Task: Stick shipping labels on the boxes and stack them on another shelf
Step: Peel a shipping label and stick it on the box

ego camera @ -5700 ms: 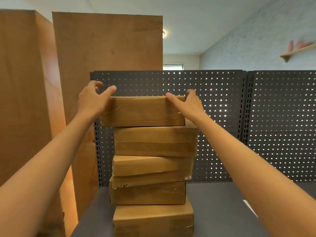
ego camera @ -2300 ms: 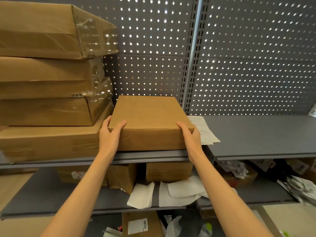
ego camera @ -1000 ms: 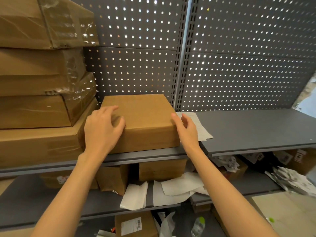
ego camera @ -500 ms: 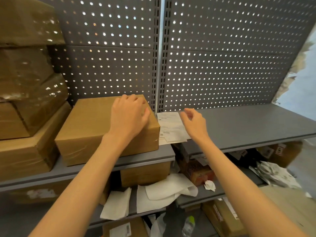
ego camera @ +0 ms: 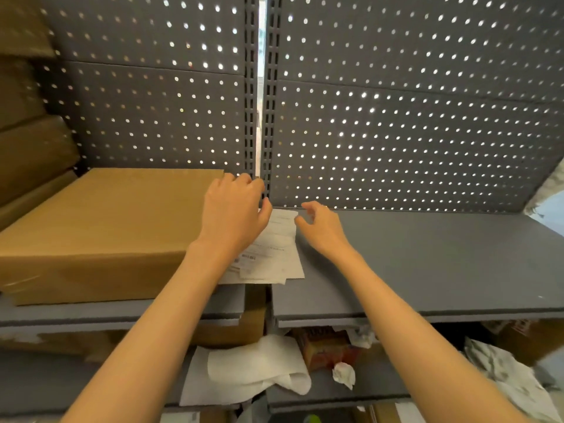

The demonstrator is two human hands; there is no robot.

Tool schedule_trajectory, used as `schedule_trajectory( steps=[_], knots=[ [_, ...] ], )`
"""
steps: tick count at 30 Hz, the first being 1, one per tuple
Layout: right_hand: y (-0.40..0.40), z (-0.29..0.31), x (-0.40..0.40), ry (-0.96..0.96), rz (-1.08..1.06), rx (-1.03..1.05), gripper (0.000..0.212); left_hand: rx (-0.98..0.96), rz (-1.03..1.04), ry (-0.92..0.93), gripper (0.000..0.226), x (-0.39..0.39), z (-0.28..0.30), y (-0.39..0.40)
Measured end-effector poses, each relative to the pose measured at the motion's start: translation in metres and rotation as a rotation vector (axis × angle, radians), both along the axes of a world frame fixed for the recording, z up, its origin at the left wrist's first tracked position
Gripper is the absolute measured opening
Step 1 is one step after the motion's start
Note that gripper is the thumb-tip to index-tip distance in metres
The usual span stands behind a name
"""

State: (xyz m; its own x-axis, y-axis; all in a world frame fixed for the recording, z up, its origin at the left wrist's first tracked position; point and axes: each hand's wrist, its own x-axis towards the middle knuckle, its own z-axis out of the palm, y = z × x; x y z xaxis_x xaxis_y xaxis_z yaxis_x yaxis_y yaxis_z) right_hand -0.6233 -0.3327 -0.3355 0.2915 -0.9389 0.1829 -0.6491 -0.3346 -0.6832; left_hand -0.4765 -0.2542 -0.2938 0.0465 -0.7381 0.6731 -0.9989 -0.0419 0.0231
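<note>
A flat brown cardboard box lies on the grey shelf at the left. Beside its right edge sits a small pile of white shipping labels. My left hand hovers over the box's right end and the labels' left side, fingers loosely curled, holding nothing that I can see. My right hand is just right of the labels, fingers spread and bent towards the top sheet, holding nothing.
A stack of brown boxes rises at the far left. Grey pegboard backs the shelf. The lower shelf holds boxes, white paper sheets, an orange packet and crumpled paper.
The box was set down on the shelf and both hands let go of it. My left hand slid right over the box towards the labels; my right hand reached the labels' right edge.
</note>
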Motion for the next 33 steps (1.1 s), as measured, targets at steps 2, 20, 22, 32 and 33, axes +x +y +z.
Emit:
schedule_trajectory(
  steps=[2,20,22,32,33],
  knots=[
    [-0.01,-0.002,0.0,0.051,0.047,-0.007,0.047,-0.012,0.028,-0.008,0.026,-0.007,0.0,-0.005],
    [-0.046,-0.017,0.012,0.163,0.118,0.116,0.041,0.398,0.315,0.192,0.031,-0.023,-0.057,-0.043],
    [-0.049,-0.02,0.015,0.104,0.111,0.126,0.042,0.409,0.309,0.224,0.03,-0.02,-0.06,-0.045],
    [-0.054,-0.025,0.016,0.341,0.142,0.021,0.044,0.421,0.272,0.224,0.038,-0.018,-0.067,-0.054],
    [-0.054,-0.025,0.016,0.35,0.147,0.011,0.047,0.421,0.271,0.219,0.038,-0.018,-0.067,-0.054]
  ],
)
